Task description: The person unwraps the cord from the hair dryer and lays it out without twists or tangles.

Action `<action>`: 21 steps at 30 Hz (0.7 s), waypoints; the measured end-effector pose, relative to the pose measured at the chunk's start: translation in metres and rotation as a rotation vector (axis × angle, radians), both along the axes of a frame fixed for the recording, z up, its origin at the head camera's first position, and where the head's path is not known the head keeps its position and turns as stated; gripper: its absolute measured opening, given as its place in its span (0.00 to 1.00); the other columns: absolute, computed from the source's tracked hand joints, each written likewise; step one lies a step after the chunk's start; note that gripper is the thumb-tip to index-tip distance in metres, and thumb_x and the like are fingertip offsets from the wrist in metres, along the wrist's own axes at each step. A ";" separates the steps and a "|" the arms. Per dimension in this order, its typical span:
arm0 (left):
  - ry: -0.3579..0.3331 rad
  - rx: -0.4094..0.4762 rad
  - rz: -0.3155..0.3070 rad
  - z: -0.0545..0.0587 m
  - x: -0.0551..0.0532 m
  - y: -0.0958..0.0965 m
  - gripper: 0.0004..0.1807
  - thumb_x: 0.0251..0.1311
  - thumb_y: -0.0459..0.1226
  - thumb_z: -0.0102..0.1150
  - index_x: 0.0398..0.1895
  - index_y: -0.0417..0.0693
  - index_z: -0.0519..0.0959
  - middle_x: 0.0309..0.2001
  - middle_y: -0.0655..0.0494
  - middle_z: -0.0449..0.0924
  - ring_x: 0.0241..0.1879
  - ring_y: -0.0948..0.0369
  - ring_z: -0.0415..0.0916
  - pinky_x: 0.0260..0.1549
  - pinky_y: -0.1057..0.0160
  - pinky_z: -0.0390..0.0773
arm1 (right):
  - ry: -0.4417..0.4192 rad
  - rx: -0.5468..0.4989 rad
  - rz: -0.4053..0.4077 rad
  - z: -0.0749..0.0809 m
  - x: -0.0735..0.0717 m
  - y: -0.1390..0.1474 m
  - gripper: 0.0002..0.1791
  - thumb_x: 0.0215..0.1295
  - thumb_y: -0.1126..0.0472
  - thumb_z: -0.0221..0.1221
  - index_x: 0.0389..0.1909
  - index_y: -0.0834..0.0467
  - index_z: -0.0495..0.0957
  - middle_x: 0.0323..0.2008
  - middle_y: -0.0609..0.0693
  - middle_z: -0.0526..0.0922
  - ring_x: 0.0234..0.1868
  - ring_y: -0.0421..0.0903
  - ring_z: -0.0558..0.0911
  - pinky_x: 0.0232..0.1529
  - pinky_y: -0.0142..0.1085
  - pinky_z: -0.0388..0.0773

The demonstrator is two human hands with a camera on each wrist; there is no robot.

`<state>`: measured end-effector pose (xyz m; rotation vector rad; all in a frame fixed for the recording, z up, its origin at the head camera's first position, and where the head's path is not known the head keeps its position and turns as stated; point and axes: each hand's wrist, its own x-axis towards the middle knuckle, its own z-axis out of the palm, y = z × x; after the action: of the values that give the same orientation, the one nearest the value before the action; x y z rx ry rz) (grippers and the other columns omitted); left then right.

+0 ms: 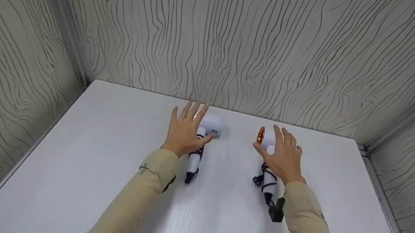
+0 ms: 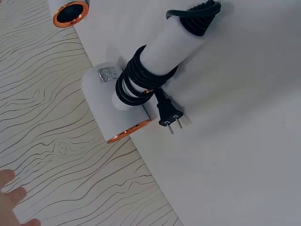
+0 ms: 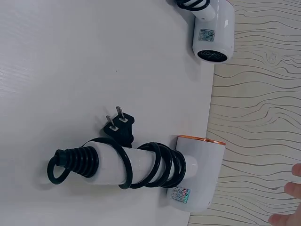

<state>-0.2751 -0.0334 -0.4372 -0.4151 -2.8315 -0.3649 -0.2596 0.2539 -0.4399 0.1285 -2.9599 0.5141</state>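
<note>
Two white hair dryers with copper-coloured rims lie on the white table, black cords wound around their handles. My left hand (image 1: 187, 132) is spread over the left hair dryer (image 1: 211, 122), covering part of its barrel. Over the right hair dryer (image 1: 269, 138) is my right hand (image 1: 285, 156), thumb apart from the fingers and hiding the barrel's far end. Neither hand grips anything. In the left wrist view, fingertips show away from the left dryer's barrel (image 2: 106, 103). The right wrist view likewise shows a gap between fingertips and the right dryer's barrel (image 3: 200, 169).
A two-pin plug (image 3: 120, 127) lies beside the right dryer's handle, and another plug (image 2: 169, 113) beside the left one's. Behind the table (image 1: 105, 183) rises a wood-grain panel (image 1: 223, 44), with similar panels at both sides. A black block (image 1: 276, 211) is by the right sleeve.
</note>
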 end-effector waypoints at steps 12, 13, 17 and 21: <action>0.073 0.105 -0.036 -0.016 0.013 0.002 0.34 0.67 0.54 0.48 0.72 0.49 0.59 0.66 0.49 0.71 0.67 0.52 0.67 0.68 0.46 0.66 | -0.006 -0.082 0.023 -0.015 0.003 0.006 0.44 0.67 0.36 0.50 0.70 0.67 0.56 0.65 0.70 0.66 0.65 0.67 0.66 0.64 0.65 0.63; 0.069 0.111 -0.037 -0.017 0.014 0.002 0.34 0.68 0.53 0.48 0.72 0.49 0.60 0.66 0.49 0.71 0.66 0.52 0.67 0.67 0.47 0.67 | -0.012 -0.090 0.023 -0.016 0.004 0.005 0.44 0.67 0.37 0.51 0.70 0.67 0.57 0.65 0.70 0.66 0.65 0.67 0.66 0.65 0.64 0.64; 0.054 0.134 -0.034 -0.023 0.017 0.001 0.31 0.68 0.51 0.48 0.70 0.48 0.62 0.63 0.48 0.73 0.64 0.52 0.70 0.66 0.48 0.69 | -0.041 -0.109 0.026 -0.020 0.006 0.005 0.43 0.68 0.38 0.51 0.69 0.67 0.57 0.66 0.70 0.66 0.66 0.67 0.65 0.67 0.62 0.63; 0.051 0.145 -0.025 -0.031 0.020 0.000 0.30 0.69 0.50 0.48 0.69 0.47 0.64 0.61 0.48 0.75 0.63 0.51 0.72 0.64 0.49 0.71 | -0.062 -0.130 0.023 -0.025 0.007 0.007 0.41 0.69 0.40 0.51 0.69 0.67 0.57 0.65 0.70 0.66 0.67 0.67 0.65 0.67 0.62 0.64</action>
<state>-0.2556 -0.0331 -0.4678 -0.4239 -2.7309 -0.5520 -0.2526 0.2612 -0.4650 0.1363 -2.9765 0.7242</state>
